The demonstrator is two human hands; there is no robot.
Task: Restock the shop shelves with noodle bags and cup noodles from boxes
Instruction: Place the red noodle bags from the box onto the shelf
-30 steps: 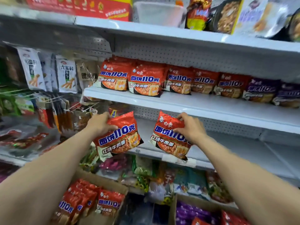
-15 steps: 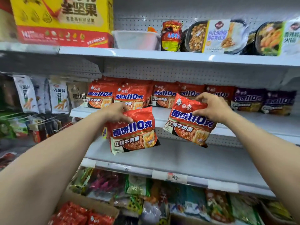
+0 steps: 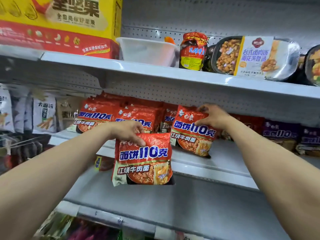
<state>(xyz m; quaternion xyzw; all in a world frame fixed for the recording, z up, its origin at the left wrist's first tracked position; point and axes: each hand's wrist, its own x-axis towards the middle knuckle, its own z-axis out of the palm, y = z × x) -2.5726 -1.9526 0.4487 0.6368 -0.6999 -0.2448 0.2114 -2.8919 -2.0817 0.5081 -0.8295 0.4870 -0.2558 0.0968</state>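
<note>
Head view: a person faces white metal shop shelving, both bare forearms stretched forward.
Left grip: the left hand (image 3: 127, 131) curls its fingers and thumb over the top edge of a red plastic noodle bag (image 3: 143, 160) with blue-and-white lettering, pinching it.
First bag: it hangs upright in the air, in front of the middle shelf (image 3: 225, 163) lip and above the lower shelf (image 3: 173, 205).
Right grip: the right hand (image 3: 213, 116) clasps the upper right corner of a second red noodle bag (image 3: 192, 134), fingers bent round the edge.
Second bag: it stands on the middle shelf, leaning back, its lower edge seemingly touching the shelf surface.
Shelf stock: a row of matching red bags (image 3: 97, 116) stands just left of it; purple noodle bags (image 3: 280, 134) sit to the right.
Upper shelf (image 3: 138, 68): a yellow-and-red cardboard carton (image 3: 60, 23), a white plastic tub (image 3: 147, 51), a red-wrapped jar (image 3: 193, 51) and black tray meals (image 3: 245, 56).
Far left: hanging snack packets (image 3: 44, 115), blurred.
</note>
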